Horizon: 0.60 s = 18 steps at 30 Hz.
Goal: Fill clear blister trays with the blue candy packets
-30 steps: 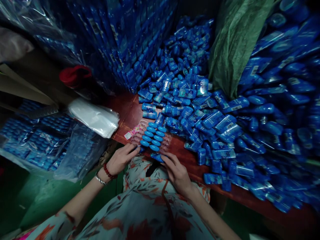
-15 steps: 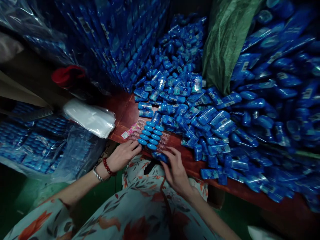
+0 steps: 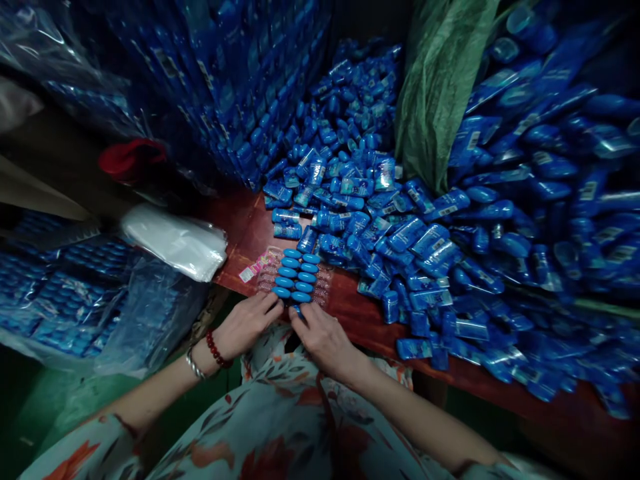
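Note:
Small flat blue bottles (image 3: 301, 277) stand close together in two columns, their oval ends facing up, at the table's near edge. Under and around them lies clear textured plastic (image 3: 267, 275) with a pink printed part. My left hand (image 3: 253, 323) is at the near left end of the columns, fingers bent and pressed together; its fingertips hide what they may hold. At the near right end, my right hand (image 3: 323, 337) is closed on a blue bottle (image 3: 296, 310), mostly covered by the fingers. Both hands are almost touching.
A big heap of loose blue bottles (image 3: 415, 247) covers the red-brown table (image 3: 240, 223) on the right. Stacked wrapped bottles (image 3: 225, 87) rise behind. Folded clear bags (image 3: 175, 241) lie left, above bagged packs (image 3: 65, 287). A green sack (image 3: 435, 87) stands behind the heap.
My right hand has moved left with the bottle, from the right of the columns to their near end beside my left hand. The left hand has stayed about the same.

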Motion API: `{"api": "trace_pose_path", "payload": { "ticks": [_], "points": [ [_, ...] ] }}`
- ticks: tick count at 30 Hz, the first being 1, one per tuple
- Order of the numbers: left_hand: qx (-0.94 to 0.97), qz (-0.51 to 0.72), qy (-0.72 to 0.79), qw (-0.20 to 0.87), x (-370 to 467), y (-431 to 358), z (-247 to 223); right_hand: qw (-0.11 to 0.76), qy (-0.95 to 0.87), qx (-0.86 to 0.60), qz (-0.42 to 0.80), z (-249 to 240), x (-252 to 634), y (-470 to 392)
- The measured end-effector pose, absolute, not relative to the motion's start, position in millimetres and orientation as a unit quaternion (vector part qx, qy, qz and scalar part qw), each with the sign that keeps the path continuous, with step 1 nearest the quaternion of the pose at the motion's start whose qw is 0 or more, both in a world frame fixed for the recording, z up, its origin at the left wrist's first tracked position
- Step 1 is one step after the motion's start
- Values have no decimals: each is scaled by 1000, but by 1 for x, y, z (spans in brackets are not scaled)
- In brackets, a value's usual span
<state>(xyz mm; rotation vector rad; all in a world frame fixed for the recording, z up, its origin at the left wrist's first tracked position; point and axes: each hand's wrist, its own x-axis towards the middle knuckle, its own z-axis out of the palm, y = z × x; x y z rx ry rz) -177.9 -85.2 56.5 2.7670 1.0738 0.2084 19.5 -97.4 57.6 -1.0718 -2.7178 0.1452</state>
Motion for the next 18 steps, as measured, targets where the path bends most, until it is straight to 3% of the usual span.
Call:
{"api": "trace_pose_path", "payload": {
  "ticks": [6, 11, 14, 18],
  "points": [
    [929, 52, 347, 116, -172, -80, 58, 75, -917, -387, 58, 59, 7, -96],
    [903, 104, 372, 189, -182, -74, 52, 169, -898, -396, 92, 45, 21, -100],
    [891, 162, 399, 144, -188, -83, 41, 247, -881, -394, 81, 38, 29, -105],
    [896, 243, 364, 77, -185, -93, 32, 266, -873, -407, 29, 36, 32, -106]
  ]
}}
